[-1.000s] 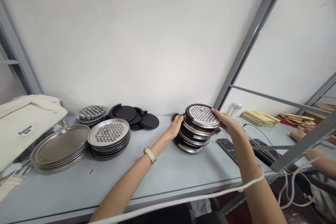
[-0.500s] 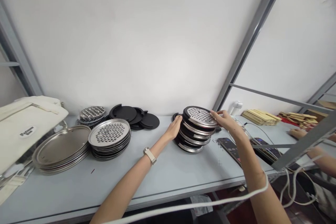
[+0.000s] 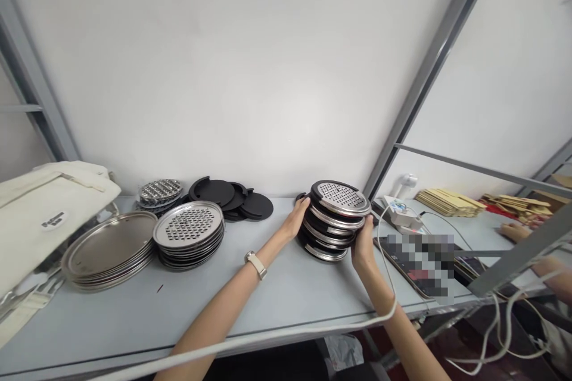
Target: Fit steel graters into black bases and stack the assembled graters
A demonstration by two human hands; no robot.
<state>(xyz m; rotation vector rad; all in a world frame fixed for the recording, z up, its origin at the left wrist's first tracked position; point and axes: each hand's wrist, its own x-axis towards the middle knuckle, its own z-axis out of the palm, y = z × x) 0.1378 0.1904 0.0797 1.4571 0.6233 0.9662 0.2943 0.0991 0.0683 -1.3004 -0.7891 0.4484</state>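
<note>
A leaning stack of round metal graters with black rims [image 3: 342,197] stands on the grey table [image 3: 286,283]. My left hand [image 3: 295,220] is pressed against the stack's left side, its fingers partly hidden behind it. My right hand [image 3: 364,247] cups the right side, thumb up along the edge. Both hands hold the stack between them. To the left lies another pile of perforated grater discs [image 3: 190,226], beside a pile of larger plain metal plates [image 3: 111,247]. Black round holders [image 3: 223,193] lie near the wall, next to small textured metal discs [image 3: 161,190].
A cream bag [image 3: 58,202] sits at the far left. On the right are a phone [image 3: 397,262], partly blurred, a white power strip [image 3: 400,214], and yellow flat pieces [image 3: 449,202]. A white cable [image 3: 277,334] crosses in front. Another person's hand [image 3: 513,231] shows at far right.
My right hand has moved down from the stack's top rim to its right side. My left hand stays on the left side. The view has shifted slightly.
</note>
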